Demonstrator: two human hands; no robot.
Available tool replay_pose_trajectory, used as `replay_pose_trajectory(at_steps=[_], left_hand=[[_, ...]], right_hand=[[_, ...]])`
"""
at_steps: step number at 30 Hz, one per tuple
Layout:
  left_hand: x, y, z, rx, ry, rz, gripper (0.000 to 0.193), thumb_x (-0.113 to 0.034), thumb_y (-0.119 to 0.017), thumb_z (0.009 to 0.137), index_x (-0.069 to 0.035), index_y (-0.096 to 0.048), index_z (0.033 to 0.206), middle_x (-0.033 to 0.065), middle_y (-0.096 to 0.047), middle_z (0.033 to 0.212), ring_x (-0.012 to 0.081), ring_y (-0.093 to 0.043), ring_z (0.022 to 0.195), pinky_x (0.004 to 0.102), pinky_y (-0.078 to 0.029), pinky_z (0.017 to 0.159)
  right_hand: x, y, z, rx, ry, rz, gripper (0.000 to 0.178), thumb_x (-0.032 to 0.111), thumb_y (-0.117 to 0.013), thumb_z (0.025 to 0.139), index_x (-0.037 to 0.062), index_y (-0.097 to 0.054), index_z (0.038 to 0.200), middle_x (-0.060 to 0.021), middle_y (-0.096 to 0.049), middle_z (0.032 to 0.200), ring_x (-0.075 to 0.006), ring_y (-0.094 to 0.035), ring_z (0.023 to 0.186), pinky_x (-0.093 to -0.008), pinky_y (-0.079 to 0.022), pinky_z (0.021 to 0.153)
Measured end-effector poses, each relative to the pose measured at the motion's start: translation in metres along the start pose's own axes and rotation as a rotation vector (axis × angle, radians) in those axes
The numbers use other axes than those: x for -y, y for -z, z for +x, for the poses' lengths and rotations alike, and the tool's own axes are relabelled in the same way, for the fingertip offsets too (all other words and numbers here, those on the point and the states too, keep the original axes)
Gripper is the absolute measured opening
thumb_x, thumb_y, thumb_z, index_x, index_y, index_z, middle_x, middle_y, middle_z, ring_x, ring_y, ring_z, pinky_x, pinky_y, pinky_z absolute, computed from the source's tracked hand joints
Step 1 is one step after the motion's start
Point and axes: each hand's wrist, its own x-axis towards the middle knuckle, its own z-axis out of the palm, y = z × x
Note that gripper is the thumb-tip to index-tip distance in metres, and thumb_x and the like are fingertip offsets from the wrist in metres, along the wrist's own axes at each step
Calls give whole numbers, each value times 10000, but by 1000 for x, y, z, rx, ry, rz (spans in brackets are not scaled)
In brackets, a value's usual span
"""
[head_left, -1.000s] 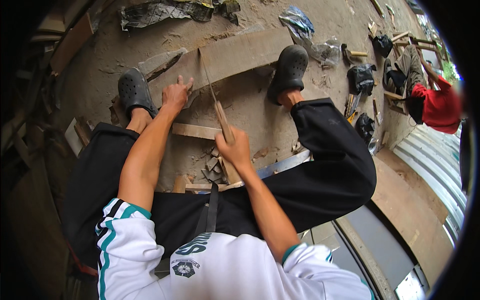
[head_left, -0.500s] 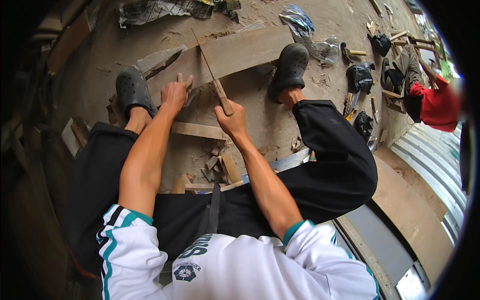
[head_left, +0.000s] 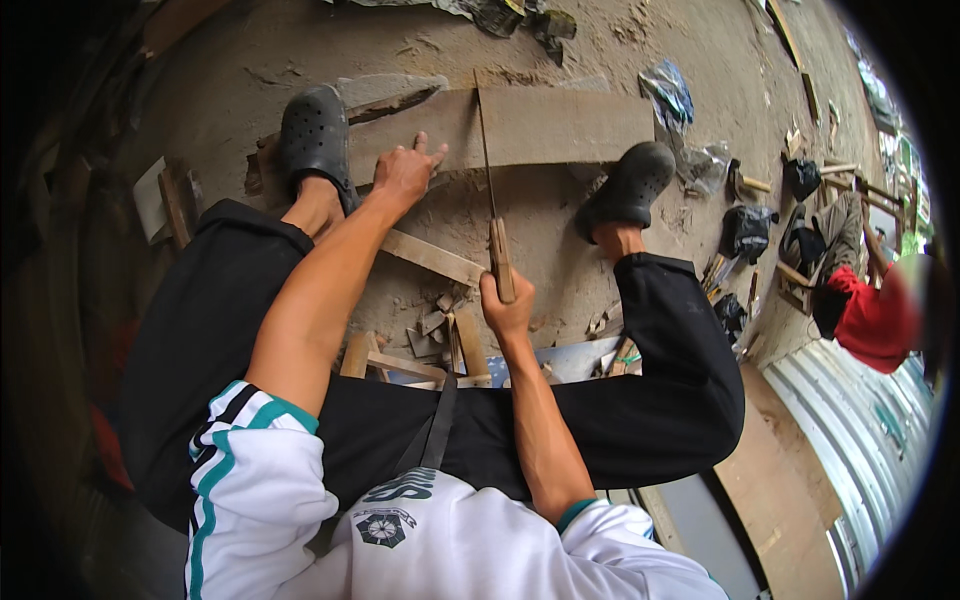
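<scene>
My right hand (head_left: pixel 508 302) grips the wooden handle of a handsaw (head_left: pixel 500 250). The saw's thin blade, seen nearly edge-on, points away from me and lies across a long wooden board (head_left: pixel 575 125). That board stretches left to right on the ground between my feet. Pressed on it, left of the blade, is my left hand (head_left: pixel 405 172) with its fingers spread and nothing held in it. My left clog (head_left: pixel 315 135) stands over the board's left part; the right clog (head_left: pixel 632 185) touches or sits close to its near edge at the right.
A wooden strip (head_left: pixel 435 257) and several offcuts (head_left: pixel 440 325) lie between my legs. To the right are a hammer (head_left: pixel 750 183), black plastic bags (head_left: pixel 748 232) and a seated person in red (head_left: pixel 868 318). Crumpled plastic (head_left: pixel 668 92) lies past the board's right end.
My right hand has drawn the saw back toward me, so the handle is farther from the board. My left hand remains on the board. The whole view has shifted and turned a little.
</scene>
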Motion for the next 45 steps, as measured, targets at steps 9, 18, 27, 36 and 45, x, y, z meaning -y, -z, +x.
replay_pose_trajectory(at_steps=[9, 18, 27, 36, 45], left_hand=[[-9, -7, 5, -21, -38, -21, 534, -259, -588, 929, -354, -456, 1438, 179, -446, 1482, 343, -694, 978, 432, -586, 747], [-8, -29, 11, -174, -11, 28, 493, -283, -571, 948, -322, -476, 1430, 153, -458, 1479, 325, -693, 948, 413, -573, 753], [-47, 53, 16, 226, 81, -132, 443, -385, -603, 926, -100, -602, 1266, 183, -540, 1360, 334, -648, 1043, 447, -551, 693], [-46, 21, 116, -445, 46, -118, 865, -608, -458, 932, -22, -226, 1525, 244, -127, 1602, 360, -73, 1504, 476, -85, 1204], [-69, -28, 33, -235, -1104, -99, 651, -496, -574, 925, -103, -440, 1427, 150, -323, 1563, 395, -321, 1424, 463, -299, 1174]], right_hand=[[17, -16, 55, -67, -32, 37, 246, 170, -637, 828, -2, -533, 686, -98, -458, 538, -127, -420, 518, -358, -402, 505], [139, 103, -22, 28, -351, 28, 222, 191, -642, 863, -15, -608, 786, -49, -510, 566, -111, -485, 538, -324, -407, 518], [202, 235, -34, -19, -313, -82, 268, 243, -678, 924, 18, -582, 816, 54, -451, 632, -41, -389, 576, -243, -322, 512], [198, 218, -29, -115, -322, 16, 328, 280, -686, 932, 15, -556, 790, 34, -459, 627, -55, -398, 584, -239, -330, 522], [199, 214, -29, -154, -266, 11, 302, 261, -686, 940, 16, -559, 818, 39, -465, 640, -52, -393, 588, -233, -331, 527]])
